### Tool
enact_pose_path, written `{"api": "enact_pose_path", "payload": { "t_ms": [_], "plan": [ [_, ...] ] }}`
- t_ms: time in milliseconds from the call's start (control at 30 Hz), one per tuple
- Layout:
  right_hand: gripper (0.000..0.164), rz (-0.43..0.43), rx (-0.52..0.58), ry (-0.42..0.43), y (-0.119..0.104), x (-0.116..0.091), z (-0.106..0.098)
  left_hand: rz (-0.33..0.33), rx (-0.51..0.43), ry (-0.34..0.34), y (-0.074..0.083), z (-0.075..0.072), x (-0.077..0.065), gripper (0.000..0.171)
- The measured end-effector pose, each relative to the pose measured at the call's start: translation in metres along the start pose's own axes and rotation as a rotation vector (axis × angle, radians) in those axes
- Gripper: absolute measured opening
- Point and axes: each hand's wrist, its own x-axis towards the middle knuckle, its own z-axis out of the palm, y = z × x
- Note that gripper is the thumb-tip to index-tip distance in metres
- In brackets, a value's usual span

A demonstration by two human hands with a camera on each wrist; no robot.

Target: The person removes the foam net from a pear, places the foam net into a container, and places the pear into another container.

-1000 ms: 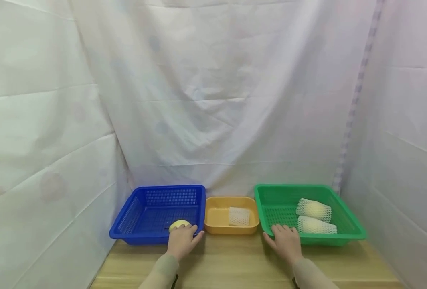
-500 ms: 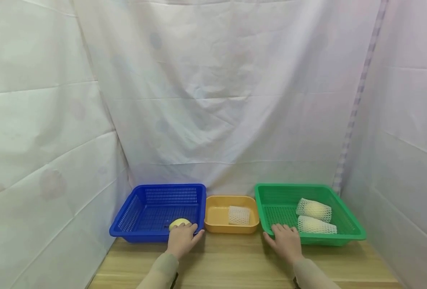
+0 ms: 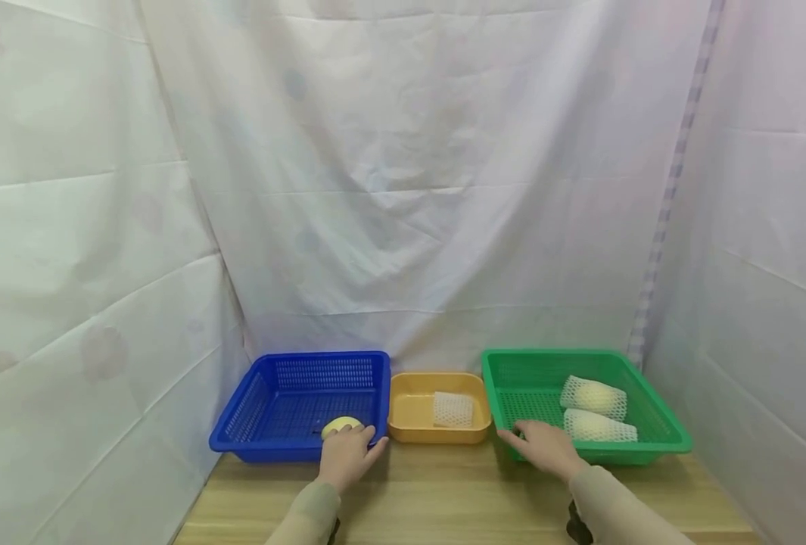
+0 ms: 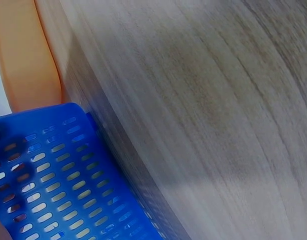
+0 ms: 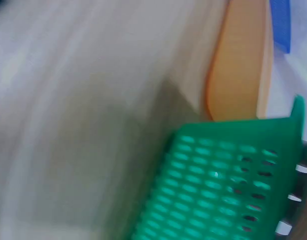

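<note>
My left hand [image 3: 346, 454] is at the front rim of the blue basket [image 3: 239, 424], fingers over the edge and thumb out to the right. Just beyond these fingers a yellow fruit [image 3: 340, 426] lies in the basket, partly hidden. My right hand [image 3: 544, 446] reaches over the front rim of the green basket [image 3: 655, 446], thumb pointing left; its fingertips are partly hidden. Two pale fruits in white foam nets, a rear one [image 3: 593, 397] and a front one [image 3: 596, 426], lie right of it. Both wrist views mostly show perforated basket walls: blue [image 4: 68, 185] and green [image 5: 208, 175].
A yellow tray [image 3: 437, 435] stands between the baskets, holding a white foam net [image 3: 453, 409] laid flat. All three containers stand on a wooden table [image 3: 437, 492]. White cloth [image 3: 403, 227] hangs behind and at both sides.
My right hand has turned, its forearm swinging out to the right, and its fingers have shifted on the green basket's rim. The left hand stays at the blue basket's rim.
</note>
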Motion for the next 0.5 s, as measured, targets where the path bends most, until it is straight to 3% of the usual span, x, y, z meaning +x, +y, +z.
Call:
{"api": "enact_pose_path", "payload": {
  "t_ms": [233, 500],
  "plan": [
    [0.04, -0.013, 0.072, -0.012, 0.001, 0.014, -0.034, -0.005, -0.001, 0.011, 0.001, 0.002, -0.002, 0.057],
    [0.059, -0.059, -0.021, -0.022, 0.032, 0.029, -0.07, -0.016, -0.003, 0.003, 0.001, 0.002, 0.0, 0.051]
  ]
}}
